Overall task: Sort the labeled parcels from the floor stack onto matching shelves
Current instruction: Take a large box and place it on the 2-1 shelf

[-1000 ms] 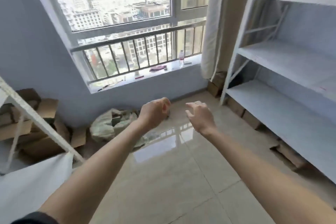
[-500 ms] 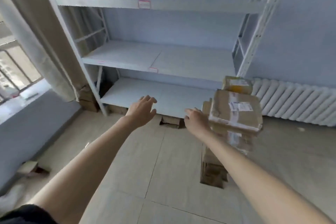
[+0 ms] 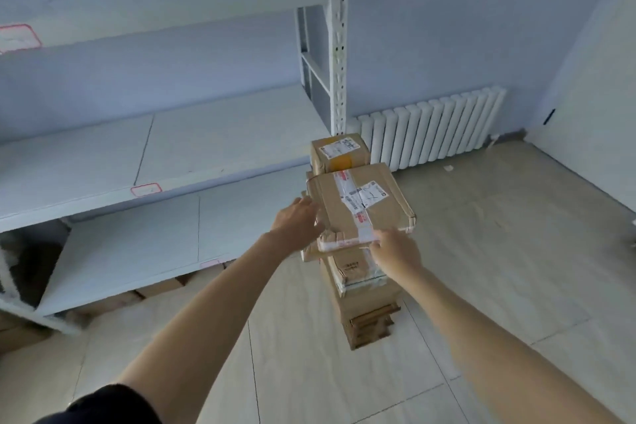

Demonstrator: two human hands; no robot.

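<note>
A stack of cardboard parcels (image 3: 364,299) stands on the tiled floor right of the shelving. Its top parcel (image 3: 375,213) is flat and brown, with tape and a white label. My left hand (image 3: 297,220) touches that parcel's left edge with its fingers extended. At the near edge my right hand (image 3: 395,248) grips the parcel close to the tape. A smaller labeled box (image 3: 339,152) sits behind the top parcel. The white metal shelf unit (image 3: 103,162) stretches across the left, carrying small red-bordered labels (image 3: 146,189) on its shelf edges.
A white radiator (image 3: 430,129) lines the far wall behind the stack. The shelf's upright post (image 3: 338,45) rises just behind the parcels. Flattened cardboard (image 3: 158,287) lies under the lowest shelf. Open tiled floor spreads to the right and toward me.
The view swung from the window to the shelves and parcel stack. Both hands reached forward and now meet the top parcel, the right one taking hold of its near edge.
</note>
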